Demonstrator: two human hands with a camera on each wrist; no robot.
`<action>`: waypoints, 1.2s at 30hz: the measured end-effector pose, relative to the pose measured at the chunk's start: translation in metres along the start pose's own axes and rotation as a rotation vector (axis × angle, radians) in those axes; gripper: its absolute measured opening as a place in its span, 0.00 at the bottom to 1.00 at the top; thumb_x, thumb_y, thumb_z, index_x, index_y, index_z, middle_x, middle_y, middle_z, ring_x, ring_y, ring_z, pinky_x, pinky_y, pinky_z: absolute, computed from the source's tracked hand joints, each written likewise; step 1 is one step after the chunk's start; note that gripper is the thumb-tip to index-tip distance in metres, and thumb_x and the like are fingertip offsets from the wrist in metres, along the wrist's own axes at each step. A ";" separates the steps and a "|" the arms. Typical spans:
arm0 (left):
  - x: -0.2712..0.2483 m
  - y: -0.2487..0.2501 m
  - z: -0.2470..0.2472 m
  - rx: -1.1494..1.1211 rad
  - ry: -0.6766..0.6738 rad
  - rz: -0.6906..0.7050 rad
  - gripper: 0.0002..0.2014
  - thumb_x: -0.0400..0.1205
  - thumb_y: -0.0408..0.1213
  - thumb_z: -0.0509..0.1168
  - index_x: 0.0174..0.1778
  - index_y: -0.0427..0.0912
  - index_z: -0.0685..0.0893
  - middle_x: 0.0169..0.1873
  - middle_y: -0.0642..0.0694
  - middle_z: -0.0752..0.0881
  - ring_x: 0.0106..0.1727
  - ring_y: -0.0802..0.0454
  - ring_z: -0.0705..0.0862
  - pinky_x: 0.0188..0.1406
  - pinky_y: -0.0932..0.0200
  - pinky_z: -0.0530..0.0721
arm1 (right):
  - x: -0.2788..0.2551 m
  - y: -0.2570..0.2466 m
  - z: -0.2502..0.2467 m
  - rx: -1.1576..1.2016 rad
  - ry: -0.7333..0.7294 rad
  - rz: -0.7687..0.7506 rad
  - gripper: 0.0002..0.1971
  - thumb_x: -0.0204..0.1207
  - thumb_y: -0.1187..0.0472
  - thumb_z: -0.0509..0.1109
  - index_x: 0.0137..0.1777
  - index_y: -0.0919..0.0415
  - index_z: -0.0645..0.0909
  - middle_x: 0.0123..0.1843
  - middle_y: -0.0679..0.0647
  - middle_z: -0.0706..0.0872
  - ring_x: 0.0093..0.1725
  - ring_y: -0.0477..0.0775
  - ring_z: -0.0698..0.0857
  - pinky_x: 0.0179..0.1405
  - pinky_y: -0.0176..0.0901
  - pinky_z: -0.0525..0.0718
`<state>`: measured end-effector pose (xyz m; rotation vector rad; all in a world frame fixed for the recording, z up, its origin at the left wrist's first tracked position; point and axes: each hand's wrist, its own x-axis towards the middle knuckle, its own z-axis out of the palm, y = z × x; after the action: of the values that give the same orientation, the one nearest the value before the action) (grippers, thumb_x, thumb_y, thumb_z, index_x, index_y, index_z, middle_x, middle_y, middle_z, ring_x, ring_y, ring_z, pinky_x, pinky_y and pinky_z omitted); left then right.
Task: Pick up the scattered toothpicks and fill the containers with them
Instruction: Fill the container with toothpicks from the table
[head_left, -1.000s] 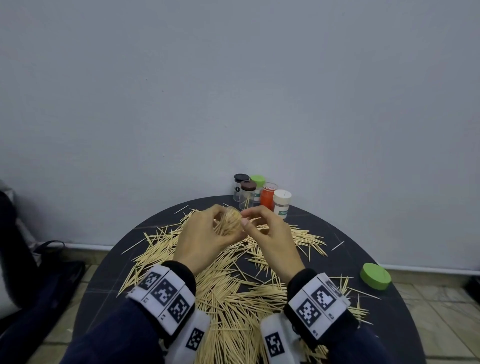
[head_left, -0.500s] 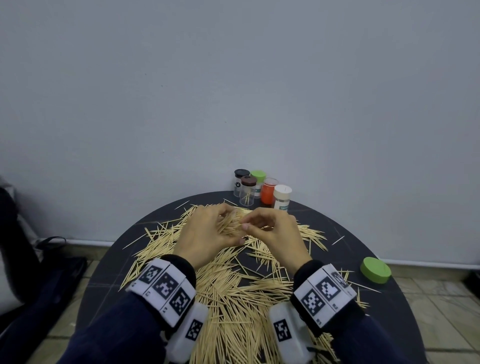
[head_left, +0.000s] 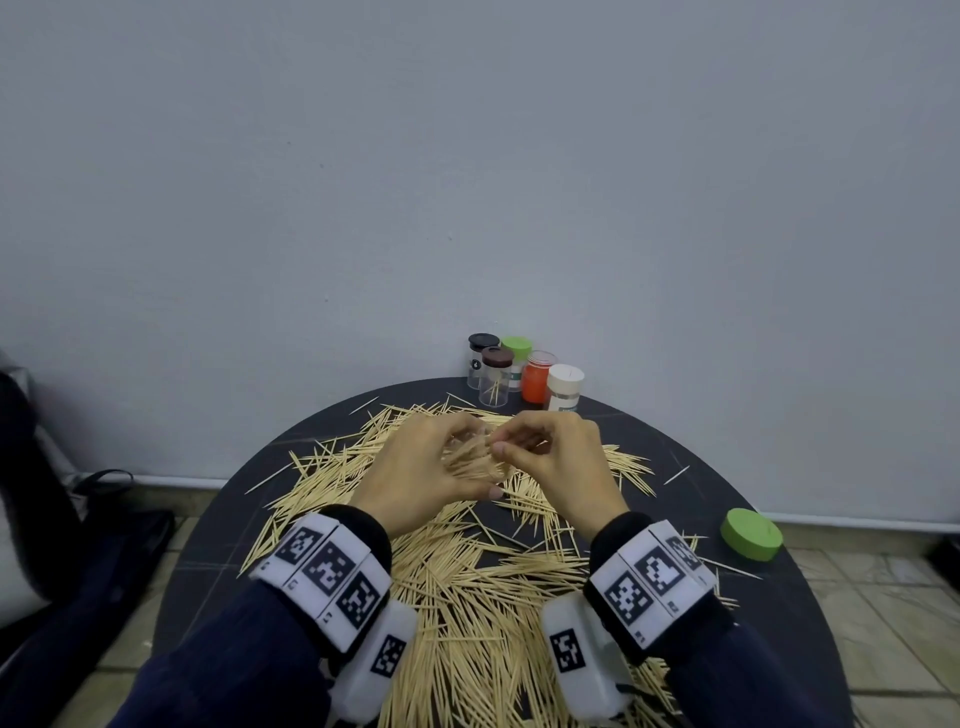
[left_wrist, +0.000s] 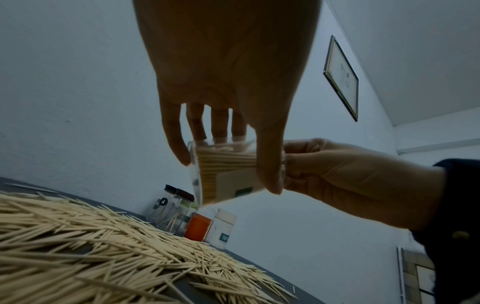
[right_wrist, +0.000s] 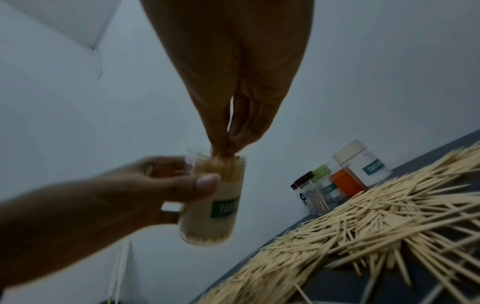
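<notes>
My left hand (head_left: 431, 478) grips a clear labelled container (head_left: 470, 460) packed with toothpicks and holds it tilted above the table. In the left wrist view the fingers and thumb wrap the container (left_wrist: 228, 170). My right hand (head_left: 556, 457) pinches toothpick ends at the container's open mouth; the right wrist view shows the pinched fingertips (right_wrist: 223, 149) in the mouth of the container (right_wrist: 213, 197). A large pile of scattered toothpicks (head_left: 467, 582) covers the round dark table (head_left: 218, 587) under both hands.
Several small containers stand at the table's far edge by the wall: black-lidded (head_left: 483, 358), brown-lidded (head_left: 496, 376), green-lidded (head_left: 516, 356), orange (head_left: 537, 379), white (head_left: 564, 387). A loose green lid (head_left: 751, 534) lies at the right. A dark bag (head_left: 104, 545) sits on the floor at the left.
Both hands have sunk a little toward the pile with the container between them. The container's mouth has turned away from the head camera, with the right fingers still at it.
</notes>
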<state>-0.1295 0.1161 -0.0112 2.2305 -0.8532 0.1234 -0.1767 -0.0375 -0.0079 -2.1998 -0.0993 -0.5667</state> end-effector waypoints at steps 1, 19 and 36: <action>0.000 0.001 0.000 0.002 -0.005 0.002 0.28 0.63 0.51 0.80 0.58 0.52 0.83 0.40 0.62 0.82 0.44 0.66 0.81 0.38 0.74 0.73 | -0.001 0.000 0.001 -0.004 0.034 0.002 0.03 0.70 0.67 0.76 0.42 0.60 0.86 0.32 0.43 0.84 0.34 0.30 0.81 0.33 0.20 0.76; 0.002 -0.004 0.004 -0.003 -0.012 -0.013 0.26 0.64 0.51 0.80 0.58 0.54 0.83 0.48 0.59 0.85 0.51 0.61 0.81 0.49 0.61 0.77 | 0.000 0.005 0.001 -0.190 -0.047 -0.119 0.05 0.76 0.53 0.70 0.48 0.47 0.87 0.36 0.43 0.74 0.36 0.35 0.73 0.33 0.29 0.65; 0.002 -0.003 0.005 -0.016 -0.040 -0.026 0.27 0.64 0.50 0.80 0.58 0.53 0.83 0.47 0.59 0.85 0.50 0.61 0.81 0.48 0.61 0.78 | 0.001 0.008 -0.003 -0.168 -0.056 -0.084 0.04 0.76 0.58 0.70 0.46 0.55 0.86 0.32 0.43 0.73 0.33 0.31 0.73 0.33 0.25 0.69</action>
<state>-0.1270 0.1136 -0.0165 2.2354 -0.8434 0.0595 -0.1750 -0.0451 -0.0114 -2.3842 -0.1807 -0.5783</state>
